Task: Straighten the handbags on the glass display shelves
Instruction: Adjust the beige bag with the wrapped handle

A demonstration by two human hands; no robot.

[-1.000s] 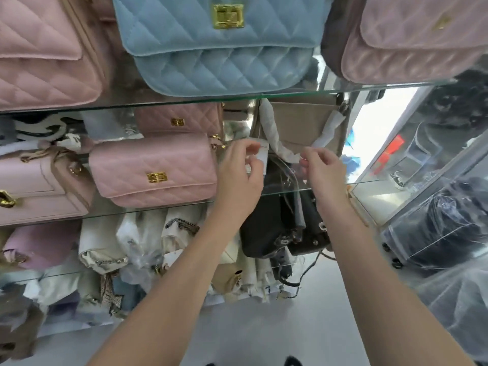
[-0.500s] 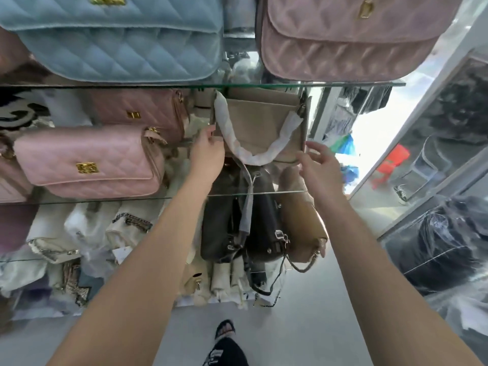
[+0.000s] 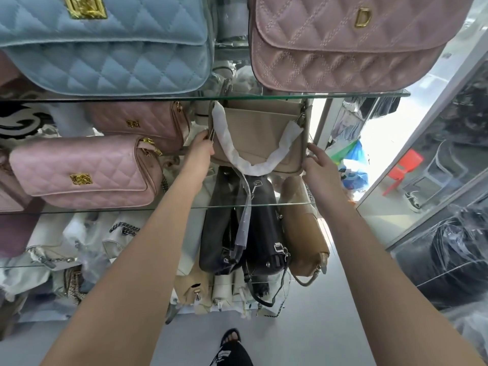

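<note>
Beige handbag (image 3: pixel 260 136) stood at right end of middle glass shelf (image 3: pixel 290 204). Both hands had come up to it: left hand (image 3: pixel 200 151) gripped left edge, fingers curled; right hand (image 3: pixel 317 165) pressed right side, fingers nearly straight. Squaring of this bag likely begun.

Bright daylight from right doorway (image 3: pixel 380 143), blown out; wide-angle bending at edges; slight softness.

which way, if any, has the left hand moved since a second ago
Yes. The left hand has moved up and in from the glass shelf's front edge, away from the pink quilted bag, to the beige bag's left side.
</note>
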